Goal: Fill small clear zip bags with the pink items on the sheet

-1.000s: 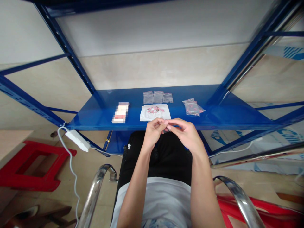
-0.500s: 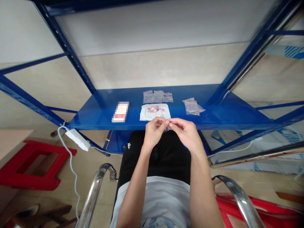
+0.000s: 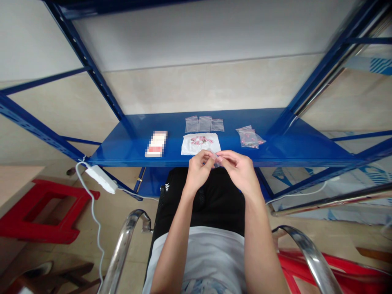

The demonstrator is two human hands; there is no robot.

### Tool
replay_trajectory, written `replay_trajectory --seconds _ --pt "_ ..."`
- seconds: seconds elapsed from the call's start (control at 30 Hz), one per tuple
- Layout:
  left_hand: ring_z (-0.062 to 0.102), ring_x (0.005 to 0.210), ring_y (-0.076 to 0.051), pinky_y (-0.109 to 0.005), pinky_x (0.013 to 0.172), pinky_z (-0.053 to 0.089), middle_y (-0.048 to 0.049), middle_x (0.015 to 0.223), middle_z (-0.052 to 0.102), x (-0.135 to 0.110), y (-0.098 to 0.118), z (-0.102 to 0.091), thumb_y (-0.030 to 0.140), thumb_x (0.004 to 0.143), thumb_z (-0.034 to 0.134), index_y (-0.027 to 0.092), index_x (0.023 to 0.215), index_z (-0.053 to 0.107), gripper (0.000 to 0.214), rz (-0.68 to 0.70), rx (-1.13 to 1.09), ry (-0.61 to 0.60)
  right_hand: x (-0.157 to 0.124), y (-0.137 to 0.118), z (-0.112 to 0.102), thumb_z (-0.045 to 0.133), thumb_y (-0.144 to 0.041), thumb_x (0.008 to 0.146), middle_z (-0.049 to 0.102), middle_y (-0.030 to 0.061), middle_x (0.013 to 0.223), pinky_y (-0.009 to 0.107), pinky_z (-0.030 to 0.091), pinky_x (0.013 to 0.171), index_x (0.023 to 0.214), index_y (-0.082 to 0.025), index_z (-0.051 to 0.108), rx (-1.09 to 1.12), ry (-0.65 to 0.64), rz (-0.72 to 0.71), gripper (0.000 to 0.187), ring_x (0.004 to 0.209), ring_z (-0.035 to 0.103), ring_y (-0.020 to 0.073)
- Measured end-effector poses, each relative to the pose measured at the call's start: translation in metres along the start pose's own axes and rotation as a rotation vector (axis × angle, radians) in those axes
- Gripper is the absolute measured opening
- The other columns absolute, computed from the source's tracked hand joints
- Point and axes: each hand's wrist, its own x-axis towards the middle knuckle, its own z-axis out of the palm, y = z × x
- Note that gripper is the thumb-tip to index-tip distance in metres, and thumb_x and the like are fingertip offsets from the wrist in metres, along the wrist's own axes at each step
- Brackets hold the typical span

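Note:
My left hand [image 3: 199, 166] and my right hand [image 3: 238, 166] meet at the shelf's front edge, fingertips pinched on a small clear plastic bag [image 3: 217, 164]. The fingers cover most of that bag, so I cannot make out its contents. Just beyond my hands lies a white sheet [image 3: 186, 149] bearing a small pile of pink and dark pieces [image 3: 200, 141]. Behind the sheet, three flat clear zip bags [image 3: 205, 124] sit in a row. To the right is a heap of zip bags with pink pieces inside [image 3: 250, 138].
A pixelated flat item [image 3: 156, 143] lies at the left of the blue shelf [image 3: 128, 139]. Blue uprights frame both sides. A white power strip [image 3: 101, 179] with a cable hangs at the left. Chrome armrests [image 3: 124, 241] flank me, and a red stool [image 3: 39, 212] stands on the floor.
My fingertips have moved slightly apart, the right hand shifting a little to the right, and more of the clear bag shows between them. The things on the shelf lie as before.

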Motion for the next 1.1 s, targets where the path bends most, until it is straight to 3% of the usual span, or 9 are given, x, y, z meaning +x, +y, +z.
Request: replay_trajectory --seconds 0.2,0.43,0.7,0.93,1.1 --pt "0.069 0.071 -0.013 -0.023 0.071 0.056 -0.0010 0.081 0.072 -0.002 -0.001 -0.004 0.026 0.093 0.069 0.019 0.091 0.068 0.007 0.013 0.071 -0.026 0.000 -0.004 0.003 0.079 -0.046 0.090 0.084 0.0086 0.098 0.039 0.065 0.083 0.099 -0.022 0.081 0.083 -0.061 0.032 0.026 0.088 0.081 0.0282" --pt "0.072 0.082 -0.017 -0.027 0.077 0.058 -0.0050 0.086 0.073 -0.005 0.000 -0.016 0.033 0.096 0.069 0.018 0.093 0.069 0.015 0.032 0.102 -0.188 -0.002 0.001 -0.003 0.076 -0.048 0.092 0.081 0.0065 0.085 0.035 0.061 0.073 0.089 -0.021 0.077 0.080 -0.117 0.033 0.026 0.078 0.077 0.0256" --pt "0.066 0.072 -0.014 -0.024 0.070 0.049 -0.0011 0.082 0.073 -0.007 0.006 -0.008 0.029 0.098 0.066 0.020 0.089 0.068 0.012 0.154 0.282 0.007 -0.003 -0.013 0.006 0.064 -0.039 0.098 0.081 0.0055 0.086 0.036 0.062 0.078 0.092 -0.025 0.070 -0.112 -0.038 -0.088 0.016 0.085 0.081 0.0277" --pt "0.067 0.074 -0.017 -0.028 0.075 0.048 -0.0015 0.083 0.073 -0.010 0.008 -0.005 0.026 0.101 0.061 0.023 0.090 0.066 0.012 0.210 0.438 -0.001 -0.001 -0.007 0.004 0.065 -0.032 0.094 0.086 0.0071 0.100 0.040 0.065 0.088 0.109 -0.025 0.075 -0.164 -0.064 -0.106 0.019 0.096 0.084 0.0304" --pt "0.065 0.075 -0.019 -0.028 0.074 0.044 -0.0020 0.082 0.070 -0.011 0.009 0.001 0.024 0.100 0.061 0.023 0.089 0.063 0.011 0.236 0.496 -0.008 0.000 -0.005 0.002 0.060 -0.030 0.097 0.085 0.0073 0.100 0.040 0.064 0.086 0.097 -0.025 0.077 -0.254 -0.058 -0.148 0.018 0.093 0.083 0.0302"
